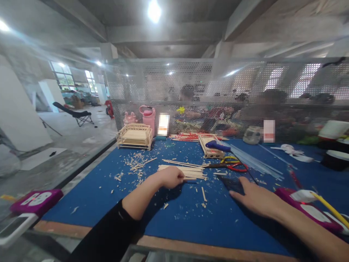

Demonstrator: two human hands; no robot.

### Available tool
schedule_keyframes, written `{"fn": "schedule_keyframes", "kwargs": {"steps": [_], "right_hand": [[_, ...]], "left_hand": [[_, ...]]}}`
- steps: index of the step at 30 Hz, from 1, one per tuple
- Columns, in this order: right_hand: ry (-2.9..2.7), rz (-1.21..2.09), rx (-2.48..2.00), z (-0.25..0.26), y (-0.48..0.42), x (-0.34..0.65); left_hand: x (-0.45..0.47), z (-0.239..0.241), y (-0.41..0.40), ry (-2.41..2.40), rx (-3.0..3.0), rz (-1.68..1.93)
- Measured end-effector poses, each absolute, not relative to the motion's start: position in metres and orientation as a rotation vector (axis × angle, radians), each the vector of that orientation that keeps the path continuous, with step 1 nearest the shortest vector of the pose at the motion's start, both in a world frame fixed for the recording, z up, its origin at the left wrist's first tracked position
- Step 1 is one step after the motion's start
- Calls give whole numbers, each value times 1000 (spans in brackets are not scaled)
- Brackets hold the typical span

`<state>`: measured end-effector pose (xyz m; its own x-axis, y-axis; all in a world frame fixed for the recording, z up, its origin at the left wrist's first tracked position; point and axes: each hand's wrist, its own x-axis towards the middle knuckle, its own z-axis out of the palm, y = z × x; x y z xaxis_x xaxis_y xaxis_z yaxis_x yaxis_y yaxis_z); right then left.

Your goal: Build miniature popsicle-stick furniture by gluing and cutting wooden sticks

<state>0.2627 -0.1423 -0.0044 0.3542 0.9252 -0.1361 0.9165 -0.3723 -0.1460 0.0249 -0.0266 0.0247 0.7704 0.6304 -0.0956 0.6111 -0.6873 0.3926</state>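
Note:
My left hand (172, 177) is closed with its fingertips around a short pale wooden stick (190, 178). That stick points right, at the near edge of a row of thin wooden sticks (191, 170) lying side by side on the blue tabletop. My right hand (251, 194) hovers over the mat to the right, thumb and fingers apart, and I see nothing held in it. Just beyond it lie cutting tools with red handles (240, 167) and yellow handles (230, 159). A blue-handled glue gun (217, 146) rests on a small wooden tray-like frame (209, 154).
A railed wooden stick model (135, 137) stands back left, beside a pink bottle (148, 120). Wood scraps (137, 163) litter the mat. Clear glue sticks (255, 162) lie right, and red-tipped sticks (188, 137) lie along the mesh partition (152, 78). Purple power strips (40, 201) flank the table.

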Motion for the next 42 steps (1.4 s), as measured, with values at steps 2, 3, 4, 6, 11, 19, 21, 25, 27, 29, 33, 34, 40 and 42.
{"fn": "schedule_keyframes", "kwargs": {"steps": [2,3,4,6,11,19,21,25,27,29,33,34,40,42], "right_hand": [[-1749,260,-2564,-9,-143,255],[-1737,221,-2579,-11,-141,252],[-1711,176,-2599,-12,-138,250],[-1654,74,-2633,-13,-130,250],[-1716,-141,-2601,-1,-111,248],[-2075,15,-2136,32,-75,200],[-2029,26,-2100,21,-67,198],[-1956,48,-2078,-5,-62,203],[-1948,88,-2056,-11,-62,205],[-1892,115,-2040,-11,-63,207],[-1777,120,-1982,-6,-61,209],[-1782,124,-1965,-4,-61,210],[-2013,394,-1877,1,-64,214],[-2110,556,-1849,0,-67,213]], "left_hand": [[26,20,-26,894,2656,56],[27,16,-25,893,2686,72],[28,13,-23,899,2709,92],[31,7,-20,924,2743,147],[34,0,-17,1039,2731,225],[34,1,-22,1121,2684,195],[33,0,-19,1150,2678,181],[31,-1,-10,1209,2733,191],[31,-1,-9,1203,2771,210],[31,0,-12,1191,2789,226],[33,2,-24,1119,2774,195],[33,2,-26,1109,2763,175],[32,1,-23,1097,2691,154],[31,0,-22,1092,2705,153]]}}
